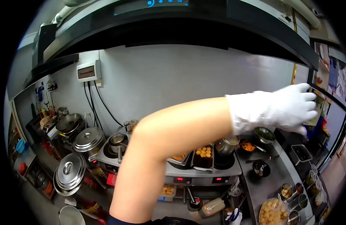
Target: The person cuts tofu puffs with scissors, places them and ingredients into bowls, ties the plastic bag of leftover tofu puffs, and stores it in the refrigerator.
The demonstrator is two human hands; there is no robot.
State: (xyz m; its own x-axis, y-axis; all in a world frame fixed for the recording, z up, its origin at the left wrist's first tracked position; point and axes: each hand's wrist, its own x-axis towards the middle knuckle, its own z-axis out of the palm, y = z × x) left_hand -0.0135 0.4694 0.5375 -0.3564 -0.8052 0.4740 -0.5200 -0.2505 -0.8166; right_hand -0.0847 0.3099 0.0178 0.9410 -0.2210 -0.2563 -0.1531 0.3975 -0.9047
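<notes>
My left arm reaches up and across the view to the right. My left hand (289, 107) wears a white glove, with its back to me and its fingers spread and nothing in them. It is raised near the right end of the dark range hood (270, 47). Behind and below the wrist are a bowl of green leaves (264, 135) and a pan of shredded orange food (248, 146). At the bottom edge, what looks like my white-gloved right hand (236, 217), small and partly cut off, is closed around something dark blue.
Along the stove stand a tray of round golden pieces (203, 153), a steel pot (227, 145) and a small saucepan (118, 141). Large lidded pots (70, 171) stand at left. On the right counter are a black bowl (261, 168) and a container of pale chunks (271, 213).
</notes>
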